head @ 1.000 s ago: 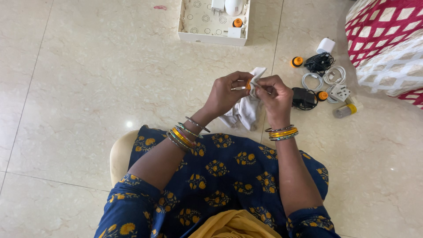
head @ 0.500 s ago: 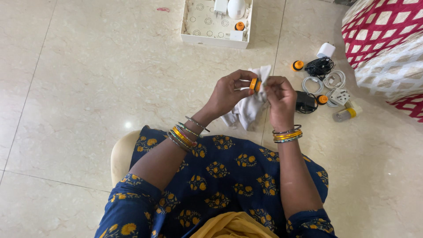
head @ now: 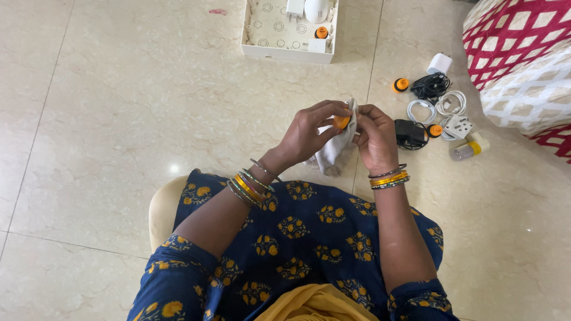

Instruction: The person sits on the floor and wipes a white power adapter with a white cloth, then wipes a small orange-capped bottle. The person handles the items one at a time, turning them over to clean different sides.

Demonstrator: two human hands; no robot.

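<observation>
White tray (head: 262,50) top ctr w/ small white parts. Right on floor (head: 119,107): coiled cables (head: 423,110), black adapter (head: 407,132), white plug (head: 458,126), orange caps (head: 401,84). Red/white checked cushion (head: 517,35) far rt.

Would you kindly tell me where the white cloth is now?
In the head view, centre frame: the white cloth hangs between the left hand and right hand.

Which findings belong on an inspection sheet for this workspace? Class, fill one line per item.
Surface: glossy beige tiled floor.
Job's things: small orange round piece against white cloth.
Clutter: shallow white cardboard box of small parts; orange caps; white plug adapter; small clear bottle.
Grippers: left hand pinches the piece; right hand grips the cloth.
Cables: coiled white cables; black cable bundle.
Surroundings: red-and-white patterned cushion.
</observation>
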